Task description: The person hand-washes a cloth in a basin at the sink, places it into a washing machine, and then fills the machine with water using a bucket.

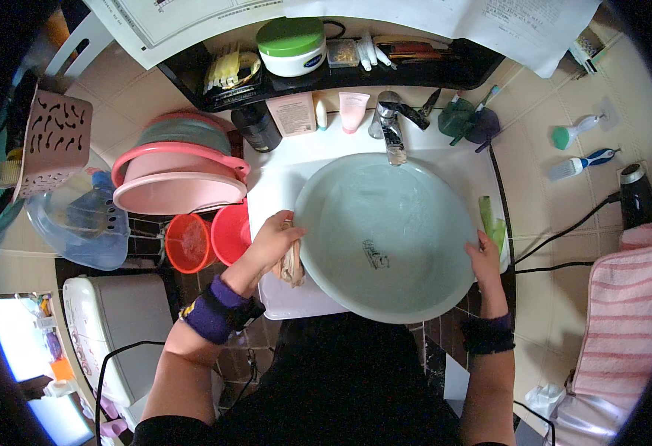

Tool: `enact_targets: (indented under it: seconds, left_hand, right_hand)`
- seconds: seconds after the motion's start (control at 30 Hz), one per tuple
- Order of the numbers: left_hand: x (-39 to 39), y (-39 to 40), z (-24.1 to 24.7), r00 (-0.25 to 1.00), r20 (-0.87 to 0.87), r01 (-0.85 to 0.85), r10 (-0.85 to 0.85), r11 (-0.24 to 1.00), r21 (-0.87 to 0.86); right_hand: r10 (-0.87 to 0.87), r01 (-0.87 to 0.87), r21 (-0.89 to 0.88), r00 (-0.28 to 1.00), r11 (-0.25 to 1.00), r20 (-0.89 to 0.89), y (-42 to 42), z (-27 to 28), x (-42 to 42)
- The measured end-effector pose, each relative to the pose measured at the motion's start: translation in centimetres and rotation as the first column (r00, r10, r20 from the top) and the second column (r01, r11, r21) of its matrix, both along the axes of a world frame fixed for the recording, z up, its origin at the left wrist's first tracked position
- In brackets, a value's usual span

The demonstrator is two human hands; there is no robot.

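Note:
A large round pale grey-green plastic basin [354, 298] rests on the white washbasin [273, 178], under the metal faucet [391, 131]. Clear liquid, apparently water, is in it, and a dark printed mark shows on its bottom. My left hand [273, 242] grips the left rim, thumb on top. A crumpled beige-brown cloth [291, 270] hangs below this hand, against the basin's outer side; whether the fingers also hold it is hidden. On the right rim, my right hand [485, 259] has its thumb over the edge and its other fingers out of sight. Pale green strips [486, 214] lie beside it.
Stacked pink basins [181, 192] and red buckets [190, 243] stand left. Behind the faucet runs a black shelf [298, 86] with a green-lidded jar [291, 47]. Toothbrush cups [482, 125] sit back right. A striped pink towel [627, 323] and black cables [563, 231] are at right.

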State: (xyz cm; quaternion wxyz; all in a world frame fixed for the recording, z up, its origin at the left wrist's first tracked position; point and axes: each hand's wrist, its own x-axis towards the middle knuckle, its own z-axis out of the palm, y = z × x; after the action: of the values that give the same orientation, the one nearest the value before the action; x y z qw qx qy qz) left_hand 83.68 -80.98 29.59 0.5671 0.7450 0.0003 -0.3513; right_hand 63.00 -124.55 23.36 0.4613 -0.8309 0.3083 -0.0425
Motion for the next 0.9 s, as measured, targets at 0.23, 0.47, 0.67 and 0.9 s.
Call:
enact_targets:
  seconds: [0.23, 0.47, 0.67, 0.9]
  left_hand:
    - [-2.0, 2.1, 4.5, 0.993, 0.119, 0.011, -0.009, 1.000, -0.018]
    - [-7.9, 4.2, 7.6, 0.984, 0.173, -0.046, 0.054, 0.998, -0.048]
    - [-16.5, 4.5, 7.7, 0.985, 0.104, -0.136, 0.141, 0.989, -0.051]
    - [-26.8, 4.5, 7.3, 0.973, 0.121, -0.191, 0.196, 0.980, -0.048]
  right_hand:
    - [-0.138, 0.112, 0.179, 0.980, 0.978, 0.143, 5.8, 2.5, -4.1]
    - [-0.138, 0.086, 0.273, 0.975, 0.958, 0.176, 9.3, 6.7, -8.5]
    - [-0.148, 0.047, 0.350, 0.952, 0.936, 0.269, 8.9, 10.5, -14.6]
    - [-0.097, -0.034, 0.346, 0.930, 0.938, 0.354, 9.3, 12.2, -21.8]
